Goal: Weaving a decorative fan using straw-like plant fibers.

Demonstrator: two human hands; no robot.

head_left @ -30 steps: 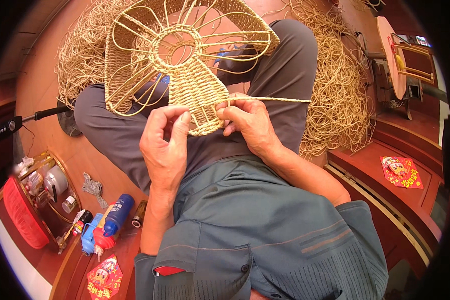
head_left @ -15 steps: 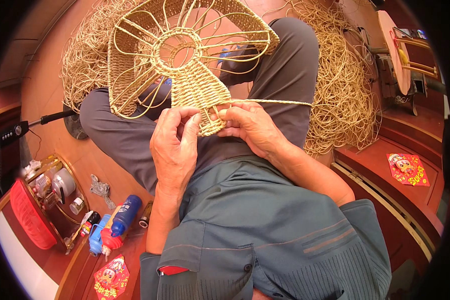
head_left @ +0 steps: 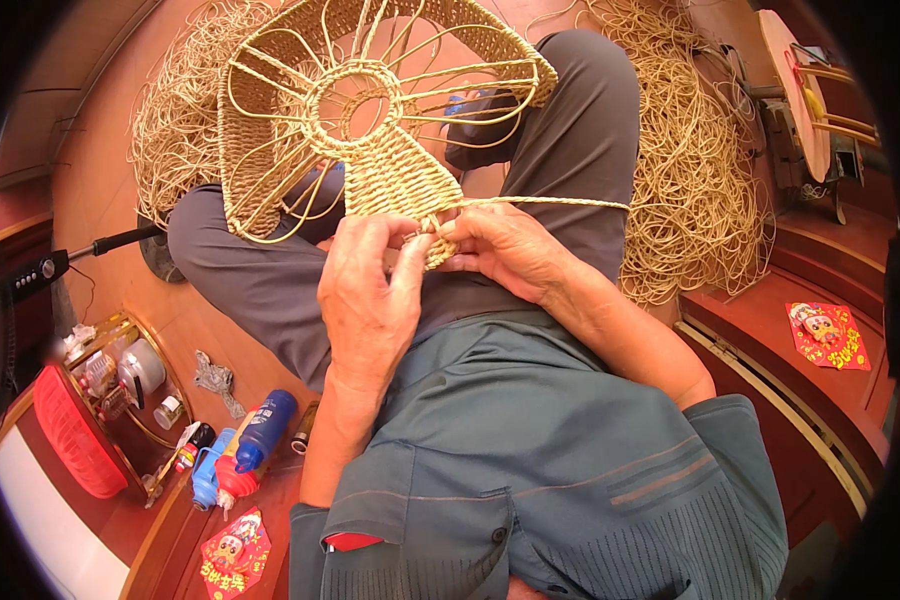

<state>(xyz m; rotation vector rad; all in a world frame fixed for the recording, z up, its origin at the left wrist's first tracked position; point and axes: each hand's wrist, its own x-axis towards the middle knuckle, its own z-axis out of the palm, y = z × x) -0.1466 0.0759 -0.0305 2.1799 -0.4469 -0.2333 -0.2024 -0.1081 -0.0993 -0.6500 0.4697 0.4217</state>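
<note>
A straw-coloured woven basket [head_left: 400, 165] rests over my lap, with a tightly woven wedge running from its central ring toward me. Loops of cord radiate from that ring inside a woven outer wall. My left hand [head_left: 370, 285] is closed at the wedge's near end, thumb and fingers pinching the weave. On the other side, my right hand [head_left: 505, 250] is closed on the same edge, its fingertips meeting the left thumb. A taut twisted cord [head_left: 560, 201] runs from the right fingers out across my right knee. The exact strand between the fingertips is partly hidden.
Heaps of loose cord [head_left: 695, 170] lie on the floor beyond both knees. To the left are a blue bottle [head_left: 267, 430], a red basket [head_left: 78, 432] and a rack of containers [head_left: 135, 370]. A round-topped stool [head_left: 785, 95] stands far right.
My left hand has moved right along the wedge's near end, its thumb now close to the right fingertips. My right hand has stayed nearly in place.
</note>
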